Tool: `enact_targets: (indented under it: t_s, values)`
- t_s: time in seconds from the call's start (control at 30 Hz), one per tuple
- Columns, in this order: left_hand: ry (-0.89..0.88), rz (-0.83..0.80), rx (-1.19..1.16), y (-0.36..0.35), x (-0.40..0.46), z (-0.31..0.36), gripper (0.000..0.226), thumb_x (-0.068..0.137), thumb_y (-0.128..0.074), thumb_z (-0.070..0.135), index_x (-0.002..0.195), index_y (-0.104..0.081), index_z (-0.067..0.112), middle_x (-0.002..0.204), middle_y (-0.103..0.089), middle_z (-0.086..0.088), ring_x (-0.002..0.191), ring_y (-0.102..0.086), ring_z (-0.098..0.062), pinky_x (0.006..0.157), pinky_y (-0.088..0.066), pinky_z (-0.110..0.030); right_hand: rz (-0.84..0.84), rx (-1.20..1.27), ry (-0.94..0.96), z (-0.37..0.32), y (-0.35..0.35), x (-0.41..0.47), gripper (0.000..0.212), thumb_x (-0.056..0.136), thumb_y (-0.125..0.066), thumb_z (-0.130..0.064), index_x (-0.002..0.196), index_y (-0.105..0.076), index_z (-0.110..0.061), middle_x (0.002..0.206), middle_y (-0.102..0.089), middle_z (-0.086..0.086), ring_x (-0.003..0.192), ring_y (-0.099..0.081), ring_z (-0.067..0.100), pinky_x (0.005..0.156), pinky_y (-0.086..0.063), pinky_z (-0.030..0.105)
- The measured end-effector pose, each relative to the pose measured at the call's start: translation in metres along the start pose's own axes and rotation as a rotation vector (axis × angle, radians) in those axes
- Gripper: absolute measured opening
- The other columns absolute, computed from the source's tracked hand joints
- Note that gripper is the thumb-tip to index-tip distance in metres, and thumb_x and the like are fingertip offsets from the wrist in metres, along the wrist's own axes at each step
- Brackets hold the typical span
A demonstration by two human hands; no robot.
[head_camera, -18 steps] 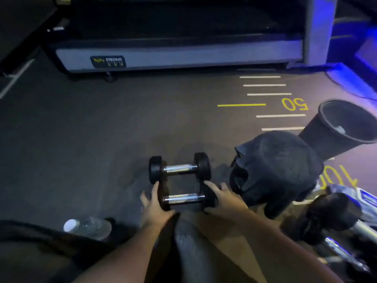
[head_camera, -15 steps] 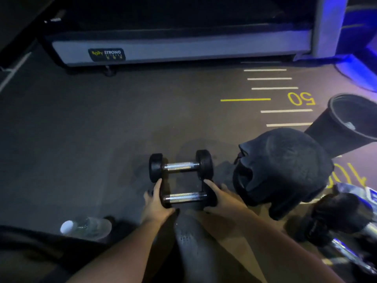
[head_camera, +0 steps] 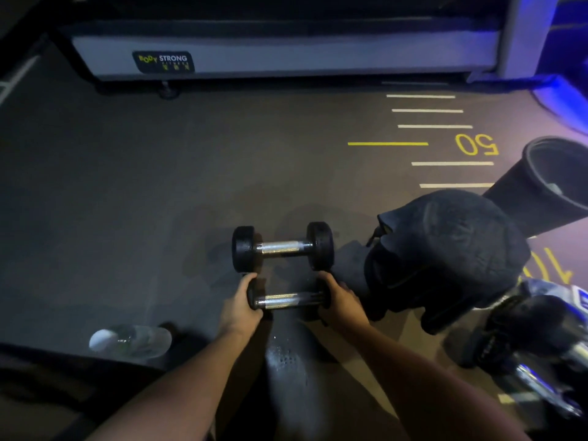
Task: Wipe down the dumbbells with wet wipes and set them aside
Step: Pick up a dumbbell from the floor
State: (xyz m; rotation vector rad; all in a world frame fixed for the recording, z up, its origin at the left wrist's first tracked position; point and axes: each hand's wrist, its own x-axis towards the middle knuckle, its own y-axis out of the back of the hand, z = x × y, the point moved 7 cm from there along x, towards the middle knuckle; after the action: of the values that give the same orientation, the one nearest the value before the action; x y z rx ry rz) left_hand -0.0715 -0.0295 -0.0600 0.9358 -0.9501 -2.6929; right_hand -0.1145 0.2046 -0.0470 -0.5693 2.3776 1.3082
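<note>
Two small black dumbbells with chrome handles lie side by side on the dark gym floor. The far dumbbell [head_camera: 282,247] rests free. The near dumbbell [head_camera: 288,299] is held at both ends: my left hand [head_camera: 242,305] cups its left head and my right hand [head_camera: 341,300] cups its right head. More dumbbells [head_camera: 537,342] with chrome handles lie at the lower right, partly out of view. A wet-wipes pack [head_camera: 572,296] shows at the right edge. No wipe is visible in either hand.
A black bag [head_camera: 451,256] sits right of the dumbbells, with a black bin [head_camera: 560,176] tilted behind it. A clear water bottle [head_camera: 133,340] lies at lower left. A treadmill base [head_camera: 286,55] spans the back. My knee [head_camera: 289,377] is below the hands.
Both hands have stayed on the ends of the near dumbbell, which sits slightly closer to me and farther from the far dumbbell. The view has tilted a little.
</note>
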Motion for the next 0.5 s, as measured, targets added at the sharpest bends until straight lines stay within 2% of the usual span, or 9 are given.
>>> enact_targets:
  t_s: [0.13,0.27,0.37,0.43,0.5]
  values:
    - [-0.006,0.011,0.003,-0.01,-0.022,-0.01,0.075,0.075,-0.069,0.004,0.124,-0.044,0.055,0.1,-0.071,0.005,0.094,-0.068,-0.021,0.087,-0.055,-0.035,0.061,-0.055,0.015,0.004,0.003,-0.025,0.061,0.083,-0.06,-0.023,0.139,-0.04,-0.037,0.121,-0.059,0.013,0.106,-0.062,0.039,0.084,-0.049,0.039]
    - [-0.074,0.014,0.026,-0.005,-0.04,0.001,0.065,0.072,-0.068,0.006,0.114,-0.052,0.052,0.097,-0.072,0.006,0.09,-0.068,-0.02,0.082,-0.057,-0.035,0.115,-0.096,0.025,-0.002,0.022,-0.053,0.046,0.082,-0.057,-0.025,0.122,-0.04,-0.041,0.098,-0.058,0.004,0.094,-0.063,0.035,0.07,-0.042,0.034]
    - [-0.173,0.028,0.068,0.016,-0.056,0.041,0.054,0.075,-0.066,0.003,0.111,-0.061,0.043,0.095,-0.071,0.003,0.085,-0.066,-0.018,0.068,-0.049,-0.023,0.179,-0.059,0.032,-0.01,0.049,-0.071,0.049,0.078,-0.061,-0.027,0.12,-0.04,-0.041,0.099,-0.061,0.002,0.093,-0.063,0.03,0.071,-0.047,0.035]
    - [-0.246,0.05,0.115,0.035,-0.066,0.074,0.049,0.077,-0.066,0.007,0.11,-0.06,0.044,0.094,-0.07,0.002,0.083,-0.065,-0.02,0.063,-0.044,-0.024,0.259,-0.047,0.059,-0.018,0.072,-0.085,0.051,0.077,-0.063,-0.028,0.121,-0.042,-0.041,0.1,-0.064,0.002,0.095,-0.064,0.029,0.073,-0.048,0.037]
    - [-0.319,0.082,0.171,0.056,-0.078,0.108,0.048,0.077,-0.064,0.012,0.11,-0.058,0.047,0.094,-0.069,0.003,0.085,-0.066,-0.024,0.064,-0.047,-0.028,0.343,-0.008,0.078,-0.028,0.099,-0.099,0.049,0.078,-0.063,-0.029,0.12,-0.043,-0.041,0.1,-0.065,0.002,0.096,-0.064,0.029,0.073,-0.046,0.036]
